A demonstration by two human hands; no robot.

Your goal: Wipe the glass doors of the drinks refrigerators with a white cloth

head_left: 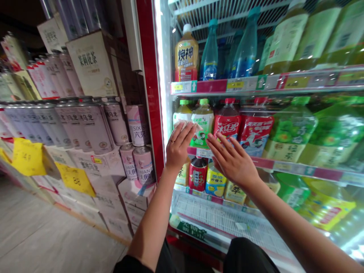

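A pale folded cloth (pixel 186 124) lies under the fingers of the left hand (pixel 179 146), against the shoulder of a bottle with green cap (pixel 202 123). This hand is only half open, the fingers are together and a little bent, and they seem to keep the cloth flat on the bottle, but I cannot see a firm grip. The right hand (pixel 231 161) is wide open with the fingers spread, and it holds nothing. Its fingertips come very near a bottle with red label (pixel 226 123), but I cannot tell if they touch it. Just below both hands runs the shelf edge with price strip (pixel 273 163). To the left of the left hand stands the red door frame (pixel 150 87), and further left are stacked tall cans (pixel 91 127). In my opinion, the flat and light touch is the good way here, because the bottles stand close together and a hard push can move them or knock them over the shelf edge.
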